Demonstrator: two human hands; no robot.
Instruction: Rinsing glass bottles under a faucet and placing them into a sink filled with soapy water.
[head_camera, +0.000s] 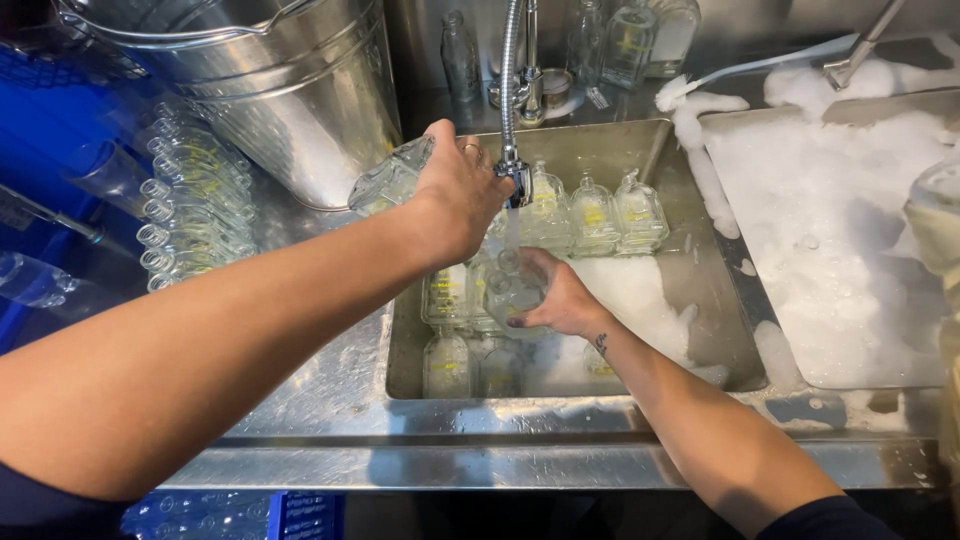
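Both hands work over a steel sink in the middle of the frame. The left hand is clamped on a clear glass bottle held above the sink's upper left corner; the bottle lies tilted, its long axis running from the hand toward the left of the frame and slightly down. The right hand is closed around a second clear bottle held under the tap; its round mouth faces up toward the camera and a thin stream of water falls on it.

In the sink, three bottles with yellow markings stand in a row along the back wall, and about five more lie in the soapy water near the front left; foam hides part of them, so the count is unsure. A large metal bucket stands at upper left on the wet surface, with a stack of clear bottles lying beside it, mouths toward the left. Four glass bottles stand behind the tap. A foam-covered basin fills the right side, and a white brush lies above it.
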